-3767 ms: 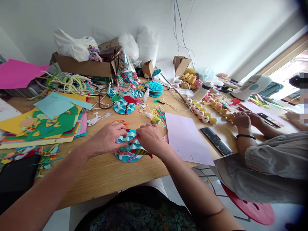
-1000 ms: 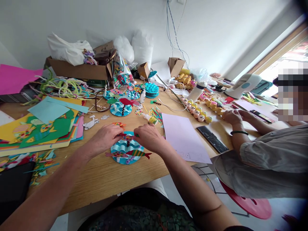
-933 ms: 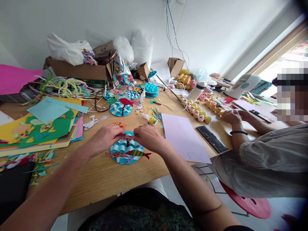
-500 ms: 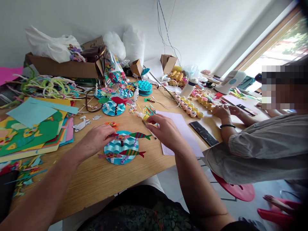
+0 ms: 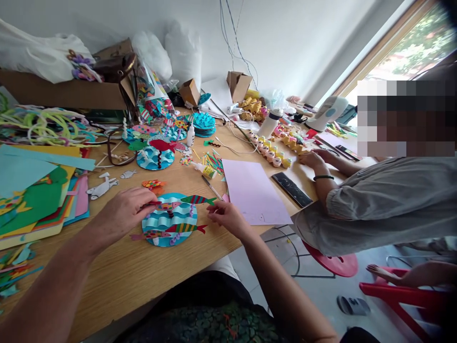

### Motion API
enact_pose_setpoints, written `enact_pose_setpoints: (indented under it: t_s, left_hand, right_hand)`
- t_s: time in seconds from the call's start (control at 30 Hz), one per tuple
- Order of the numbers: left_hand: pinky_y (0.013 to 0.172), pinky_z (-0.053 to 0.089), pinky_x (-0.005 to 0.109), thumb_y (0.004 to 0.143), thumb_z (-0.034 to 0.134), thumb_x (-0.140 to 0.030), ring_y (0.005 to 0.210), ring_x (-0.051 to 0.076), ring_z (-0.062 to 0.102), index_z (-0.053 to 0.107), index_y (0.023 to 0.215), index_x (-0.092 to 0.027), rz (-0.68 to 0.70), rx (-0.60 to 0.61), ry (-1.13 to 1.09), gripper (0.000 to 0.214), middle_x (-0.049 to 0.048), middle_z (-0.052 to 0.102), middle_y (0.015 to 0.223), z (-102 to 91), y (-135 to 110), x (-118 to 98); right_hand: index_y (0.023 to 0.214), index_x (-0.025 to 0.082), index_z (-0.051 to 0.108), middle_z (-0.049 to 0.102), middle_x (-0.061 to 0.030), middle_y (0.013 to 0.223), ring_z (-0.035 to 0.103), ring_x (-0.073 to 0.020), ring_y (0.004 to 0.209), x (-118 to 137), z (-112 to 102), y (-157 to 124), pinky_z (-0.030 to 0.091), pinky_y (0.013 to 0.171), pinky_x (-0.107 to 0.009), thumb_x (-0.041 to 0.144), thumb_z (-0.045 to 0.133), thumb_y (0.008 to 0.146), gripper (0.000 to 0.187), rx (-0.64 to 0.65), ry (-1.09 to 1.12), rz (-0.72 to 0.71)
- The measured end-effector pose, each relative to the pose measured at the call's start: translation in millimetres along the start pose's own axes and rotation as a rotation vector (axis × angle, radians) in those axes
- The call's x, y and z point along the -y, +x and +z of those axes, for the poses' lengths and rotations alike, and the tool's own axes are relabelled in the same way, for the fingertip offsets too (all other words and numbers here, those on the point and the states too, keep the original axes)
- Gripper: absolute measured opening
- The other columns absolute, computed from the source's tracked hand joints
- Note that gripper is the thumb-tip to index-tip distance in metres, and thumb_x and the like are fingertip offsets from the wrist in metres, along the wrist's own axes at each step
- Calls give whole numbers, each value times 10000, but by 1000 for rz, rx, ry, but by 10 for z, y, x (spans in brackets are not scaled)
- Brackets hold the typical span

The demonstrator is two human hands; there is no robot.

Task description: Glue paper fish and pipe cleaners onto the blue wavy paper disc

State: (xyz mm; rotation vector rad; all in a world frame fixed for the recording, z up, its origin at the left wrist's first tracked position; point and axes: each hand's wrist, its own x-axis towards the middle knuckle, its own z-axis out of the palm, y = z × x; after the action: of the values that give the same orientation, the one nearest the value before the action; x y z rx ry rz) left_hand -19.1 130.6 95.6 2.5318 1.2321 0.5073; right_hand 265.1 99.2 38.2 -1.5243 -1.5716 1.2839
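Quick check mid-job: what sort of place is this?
Most likely a paper-craft workshop: a wooden table strewn with stacked coloured paper, a glue bottle and a blue wave disc decorated with paper fish. A second person sits at the same table.

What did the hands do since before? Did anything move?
The right hand lifted off the top of the blue wavy disc, uncovering a striped fish. It reached out toward the glue bottle, then came back beside the disc's right edge. Whether it holds anything is unclear. The left hand stayed on the pink fish. The disc and the lilac sheet lie as before.
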Motion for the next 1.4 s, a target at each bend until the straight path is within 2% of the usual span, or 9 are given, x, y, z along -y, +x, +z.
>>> enact_pose_setpoints:
  t_s: [0.07,0.13,0.27,0.33,0.47,0.63,0.87,1.13,1.4]
  left_hand:
    - [701,415,299,841,385,-430,798,205,580,592,767,-197,-3,9,-6,320,42,630,800,-10,0,-8]
    - [701,416,301,842,383,-436,802,207,579,592,768,-197,-8,18,-8,326,43,629,801,-15,-4,-11]
    - [700,415,301,846,388,-434,799,206,582,593,776,-191,3,17,4,325,45,635,807,-2,-9,3]
    - [699,414,299,851,385,-427,797,206,585,593,788,-187,15,4,15,324,48,639,812,10,-8,14]
    - [701,415,298,857,377,-403,806,207,586,595,812,-183,12,5,30,312,52,644,826,17,-2,18]
    - [713,413,300,849,383,-373,818,204,583,592,819,-184,8,11,31,284,54,643,838,-2,4,-9]
    - [705,411,314,837,390,-365,795,203,580,584,793,-192,-31,42,36,264,43,637,807,-22,13,-39]
    - [762,422,321,840,401,-363,850,203,579,607,824,-197,-20,47,54,265,48,646,856,13,13,-1]
    - [748,421,314,838,395,-363,834,199,581,596,806,-204,-11,33,51,259,40,652,840,-12,22,-25]
  right_hand:
    - [879,159,619,553,23,670,463,-70,502,-18,108,76,379,445,-201,246,614,660,235,36,135,1]
    - [826,163,624,540,34,624,455,-70,489,-5,170,145,374,442,-203,259,632,651,199,77,170,-9]
    - [635,159,608,494,44,506,426,-69,472,70,219,232,306,446,-203,271,664,652,126,79,-7,-46]
    - [672,160,637,524,36,535,435,-75,501,97,243,252,299,468,-206,261,672,653,109,62,-80,-93]
    - [781,175,663,601,14,665,474,-97,580,73,307,274,342,531,-216,260,643,687,129,69,-73,-213]
    - [714,170,633,581,12,681,484,-110,633,31,343,287,355,566,-215,292,622,705,123,59,-90,-257]
    - [630,158,573,506,21,654,438,-90,613,86,331,282,317,531,-189,269,597,727,149,71,-192,-299]
    - [651,156,593,527,20,652,449,-94,618,76,329,296,328,531,-188,272,599,723,137,97,-185,-257]
    - [735,171,613,558,23,678,470,-96,604,-47,363,310,372,537,-204,331,619,702,163,120,51,-136]
